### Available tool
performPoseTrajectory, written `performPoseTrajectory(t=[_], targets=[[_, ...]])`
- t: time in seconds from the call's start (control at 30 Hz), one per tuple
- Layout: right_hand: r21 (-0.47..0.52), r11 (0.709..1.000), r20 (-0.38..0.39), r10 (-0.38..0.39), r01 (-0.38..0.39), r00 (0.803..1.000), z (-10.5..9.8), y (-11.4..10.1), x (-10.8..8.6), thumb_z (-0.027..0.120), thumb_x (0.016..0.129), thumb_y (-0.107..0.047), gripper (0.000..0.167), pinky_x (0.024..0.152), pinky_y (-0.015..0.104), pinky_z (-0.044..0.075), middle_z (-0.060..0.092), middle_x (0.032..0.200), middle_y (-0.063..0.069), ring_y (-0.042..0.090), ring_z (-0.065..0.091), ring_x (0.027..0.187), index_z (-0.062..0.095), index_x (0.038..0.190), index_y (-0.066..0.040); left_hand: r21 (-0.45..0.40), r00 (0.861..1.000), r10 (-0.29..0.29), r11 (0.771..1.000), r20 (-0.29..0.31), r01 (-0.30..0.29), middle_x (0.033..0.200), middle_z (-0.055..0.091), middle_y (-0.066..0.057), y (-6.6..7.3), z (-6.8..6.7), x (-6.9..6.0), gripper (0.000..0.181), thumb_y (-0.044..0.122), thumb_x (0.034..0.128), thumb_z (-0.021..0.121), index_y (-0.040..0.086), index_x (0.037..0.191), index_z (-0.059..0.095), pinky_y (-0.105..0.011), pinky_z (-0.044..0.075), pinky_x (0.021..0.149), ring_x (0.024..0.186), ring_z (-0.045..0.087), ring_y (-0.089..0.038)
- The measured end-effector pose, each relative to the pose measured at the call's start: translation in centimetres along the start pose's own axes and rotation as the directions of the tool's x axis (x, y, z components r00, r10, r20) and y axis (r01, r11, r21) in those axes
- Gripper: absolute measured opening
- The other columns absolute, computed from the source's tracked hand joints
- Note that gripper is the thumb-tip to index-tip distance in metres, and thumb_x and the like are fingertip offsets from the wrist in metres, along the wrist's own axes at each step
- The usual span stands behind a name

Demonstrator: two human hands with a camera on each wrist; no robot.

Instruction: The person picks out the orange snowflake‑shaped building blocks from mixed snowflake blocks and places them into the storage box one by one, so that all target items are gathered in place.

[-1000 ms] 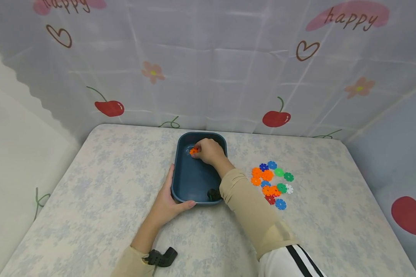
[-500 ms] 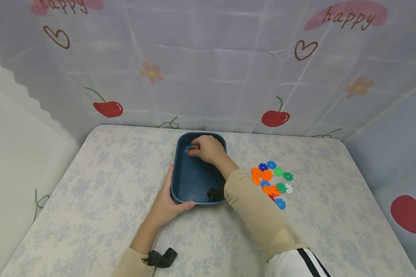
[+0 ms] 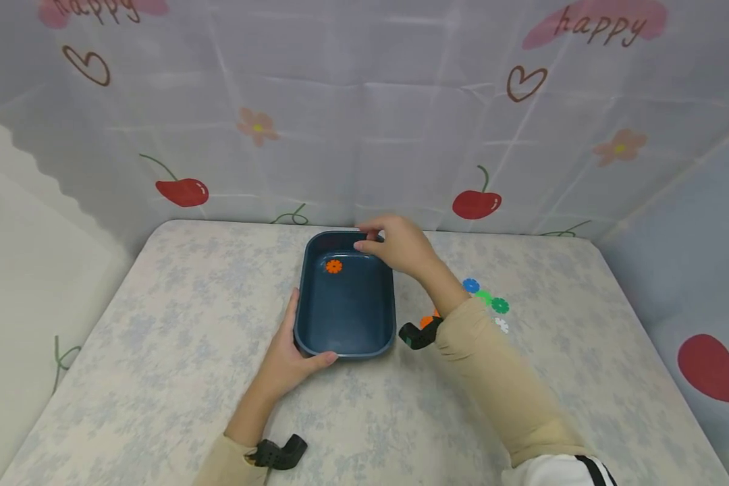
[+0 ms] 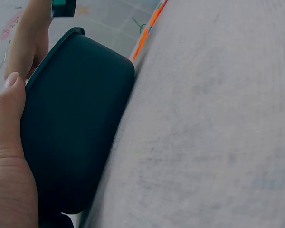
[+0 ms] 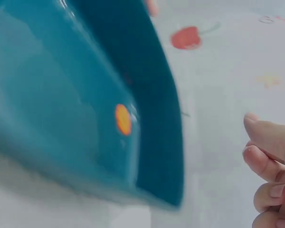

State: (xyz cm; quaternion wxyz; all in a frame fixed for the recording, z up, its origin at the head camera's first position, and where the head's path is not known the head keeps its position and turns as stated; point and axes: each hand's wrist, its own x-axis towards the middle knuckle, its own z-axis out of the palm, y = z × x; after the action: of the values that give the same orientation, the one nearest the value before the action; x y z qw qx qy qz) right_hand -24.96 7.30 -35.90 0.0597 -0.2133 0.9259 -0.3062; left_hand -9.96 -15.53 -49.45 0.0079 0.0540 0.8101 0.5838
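Observation:
A dark blue rectangular tray (image 3: 346,310) stands on the table, a single orange notched plastic disc (image 3: 334,266) lying flat near its far left corner. With the thumb at the near rim and the fingers along the left side, my left hand (image 3: 284,364) holds the tray's near left corner. My right hand (image 3: 401,246) hovers over the far right corner; its fingers are loosely bent and nothing shows between them. The right wrist view also has the disc (image 5: 123,119) inside the tray, apart from the hand (image 5: 273,166). In the left wrist view, my left thumb (image 4: 10,102) touches the rim.
Right of the tray lie several loose notched discs, among them blue (image 3: 471,285), green (image 3: 500,306) and white (image 3: 501,325) ones. My right forearm (image 3: 504,378) covers part of that group. A patterned curtain (image 3: 364,135) hangs behind the table's far edge.
My right hand has let go of the orange disc, which now lies in the tray. That hand has risen and moved right and away toward the far rim. My left hand stays in place.

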Motion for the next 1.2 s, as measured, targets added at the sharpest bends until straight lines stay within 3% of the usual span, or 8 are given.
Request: performPoseTrajectory(t=[0.17, 0.37, 0.47, 0.6, 0.77, 0.93, 1.2], targets=[[0.004, 0.999, -0.076, 0.036, -0.036, 0.997, -2.6, 2.5, -2.3, 0.070, 0.093, -0.036, 0.043, 0.077, 0.035, 0.050, 0.065, 0.099, -0.003, 0.019, 0.057, 0.109, 0.066, 0.132, -0.019, 0.003, 1.000, -0.014, 1.000, -0.003, 0.014, 0.167, 0.001, 0.011, -0.1, 0.0, 0.0, 0.126, 0.025, 0.0740, 0.088, 0.032, 0.161, -0.003, -0.062, 0.019, 0.120, 0.155, 0.008, -0.024], [-0.037, 0.991, -0.098, 0.124, -0.128, 0.987, -3.8, 6.5, -5.1, 0.067, 0.095, -0.034, 0.043, 0.068, 0.034, 0.047, 0.066, 0.101, 0.002, 0.023, 0.054, 0.082, 0.063, 0.135, -0.018, -0.002, 1.000, -0.024, 1.000, -0.003, 0.024, 0.167, 0.001, 0.011, -0.1, -0.1, -0.1, 0.126, 0.025, 0.0742, 0.088, 0.032, 0.161, -0.003, -0.063, 0.018, 0.120, 0.155, 0.007, -0.024], [-0.069, 0.981, -0.072, 0.176, -0.181, 0.982, -3.4, 8.5, -6.4, 0.066, 0.096, -0.033, 0.044, 0.064, 0.031, 0.045, 0.064, 0.101, 0.003, 0.022, 0.050, 0.075, 0.061, 0.136, -0.017, -0.005, 1.000, -0.025, 1.000, 0.000, 0.025, 0.167, 0.001, 0.010, 0.0, -0.1, -0.1, 0.126, 0.025, 0.0743, 0.088, 0.032, 0.161, -0.003, -0.063, 0.017, 0.120, 0.155, 0.007, -0.024], [-0.059, 0.967, 0.027, 0.248, -0.246, 0.968, -2.2, 11.1, -7.9, 0.065, 0.097, -0.029, 0.047, 0.060, 0.030, 0.046, 0.061, 0.108, 0.006, 0.022, 0.049, 0.070, 0.056, 0.141, -0.015, -0.006, 1.000, -0.025, 1.000, 0.002, 0.025, 0.167, 0.002, 0.010, 0.1, -0.1, -0.1, 0.126, 0.025, 0.0742, 0.088, 0.032, 0.161, -0.003, -0.063, 0.017, 0.120, 0.155, 0.007, -0.024], [-0.038, 0.960, 0.102, 0.280, -0.278, 0.954, -0.6, 13.3, -9.1, 0.065, 0.097, -0.029, 0.050, 0.056, 0.028, 0.044, 0.057, 0.107, 0.008, 0.021, 0.048, 0.067, 0.054, 0.143, -0.011, -0.007, 1.000, -0.025, 1.000, 0.002, 0.025, 0.167, 0.002, 0.009, 0.2, -0.1, -0.1, 0.126, 0.025, 0.0743, 0.088, 0.033, 0.161, -0.003, -0.063, 0.019, 0.119, 0.155, 0.008, -0.025], [-0.096, 0.968, 0.102, 0.239, -0.230, 0.966, 0.3, 14.1, -9.8, 0.068, 0.095, -0.030, 0.052, 0.066, 0.030, 0.043, 0.055, 0.101, 0.009, 0.021, 0.050, 0.078, 0.057, 0.140, -0.007, -0.007, 1.000, -0.025, 1.000, 0.001, 0.025, 0.167, 0.002, 0.009, 0.1, -0.1, 0.0, 0.126, 0.023, 0.0745, 0.087, 0.032, 0.161, -0.004, -0.063, 0.019, 0.120, 0.155, 0.008, -0.024], [-0.090, 0.972, 0.090, 0.223, -0.215, 0.971, 0.6, 14.5, -10.4, 0.069, 0.094, -0.028, 0.042, 0.088, 0.045, 0.052, 0.059, 0.118, 0.013, 0.027, 0.057, 0.099, 0.065, 0.132, -0.011, 0.001, 1.000, -0.010, 1.000, 0.000, 0.010, 0.168, 0.002, 0.007, 0.2, 0.0, 0.0, 0.125, 0.022, 0.0746, 0.087, 0.030, 0.161, -0.003, -0.063, 0.018, 0.120, 0.155, 0.008, -0.024]])
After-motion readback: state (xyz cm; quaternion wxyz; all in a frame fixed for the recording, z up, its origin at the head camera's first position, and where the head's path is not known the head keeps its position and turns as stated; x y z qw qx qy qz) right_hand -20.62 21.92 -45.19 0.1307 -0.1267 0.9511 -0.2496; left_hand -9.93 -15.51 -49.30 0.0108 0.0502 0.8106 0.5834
